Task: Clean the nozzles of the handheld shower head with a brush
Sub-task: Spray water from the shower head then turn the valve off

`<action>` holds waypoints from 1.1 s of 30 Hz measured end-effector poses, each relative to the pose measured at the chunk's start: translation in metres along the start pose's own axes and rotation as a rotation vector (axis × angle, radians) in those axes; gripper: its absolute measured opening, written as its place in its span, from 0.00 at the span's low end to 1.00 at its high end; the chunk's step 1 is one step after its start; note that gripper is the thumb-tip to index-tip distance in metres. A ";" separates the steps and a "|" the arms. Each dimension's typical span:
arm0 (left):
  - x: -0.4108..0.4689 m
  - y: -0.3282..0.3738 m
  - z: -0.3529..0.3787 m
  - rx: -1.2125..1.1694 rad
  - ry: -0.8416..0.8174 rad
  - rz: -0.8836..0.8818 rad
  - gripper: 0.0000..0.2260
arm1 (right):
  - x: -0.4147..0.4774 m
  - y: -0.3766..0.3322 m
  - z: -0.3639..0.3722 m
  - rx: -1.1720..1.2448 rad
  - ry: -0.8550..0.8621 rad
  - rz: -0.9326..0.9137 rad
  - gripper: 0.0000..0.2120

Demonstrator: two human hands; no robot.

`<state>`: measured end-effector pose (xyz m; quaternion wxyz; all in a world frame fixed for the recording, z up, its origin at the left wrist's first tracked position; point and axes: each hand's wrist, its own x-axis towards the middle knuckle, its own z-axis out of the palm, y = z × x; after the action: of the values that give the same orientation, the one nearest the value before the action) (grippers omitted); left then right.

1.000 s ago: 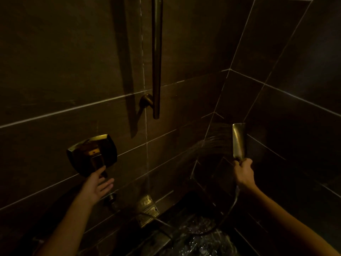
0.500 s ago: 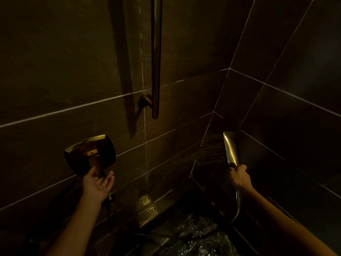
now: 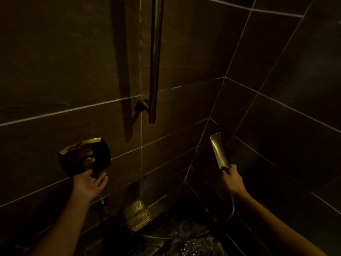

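The gold handheld shower head [image 3: 219, 150] stands upright at the right, its back towards me and its nozzles turned to the wall corner. My right hand [image 3: 233, 179] is closed round its handle, and the hose [image 3: 231, 211] drops away below my wrist. No spray comes from it. My left hand [image 3: 90, 183] reaches up under the square gold valve plate [image 3: 84, 157] on the left wall, with the valve handle [image 3: 93, 169] between its thumb and fingers. No brush is in view.
A vertical gold slide bar [image 3: 156, 61] hangs on the dark tiled wall on a bracket [image 3: 142, 106]. Below are a gold spout fitting [image 3: 137, 215] and a small knob [image 3: 101, 202]. Water glistens on the dark tub floor [image 3: 193, 239]. The walls meet in a corner by the shower head.
The spray from the shower head thinned and has stopped. My right hand lowered the head a little and tilted it left. My left hand stayed at the valve handle.
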<state>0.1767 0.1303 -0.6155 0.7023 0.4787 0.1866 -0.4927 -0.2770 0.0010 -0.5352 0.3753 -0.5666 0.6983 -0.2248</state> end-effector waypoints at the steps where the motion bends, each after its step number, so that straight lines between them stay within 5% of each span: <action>1: -0.001 0.000 0.000 0.010 0.000 0.001 0.24 | -0.002 -0.002 -0.001 0.018 -0.005 -0.008 0.08; 8: -0.033 -0.026 0.016 0.384 -0.075 0.067 0.22 | -0.004 -0.010 0.008 0.126 -0.079 -0.033 0.07; 18: -0.101 -0.083 0.080 1.256 -0.562 0.169 0.11 | -0.008 -0.045 0.020 0.535 -0.176 0.011 0.10; 26: -0.121 -0.104 0.137 1.447 -0.764 0.185 0.18 | -0.019 -0.111 0.039 0.607 -0.186 -0.117 0.09; 30: -0.138 -0.108 0.162 1.451 -0.824 0.162 0.09 | -0.021 -0.142 0.039 0.570 -0.201 -0.157 0.08; 33: -0.153 -0.104 0.176 1.415 -0.856 0.202 0.12 | -0.019 -0.160 0.039 0.558 -0.213 -0.178 0.08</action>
<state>-0.0188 0.0523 -0.4709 0.2866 0.5928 -0.4941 -0.5678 -0.1457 -0.0172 -0.4361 0.5662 -0.5210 0.5141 -0.3792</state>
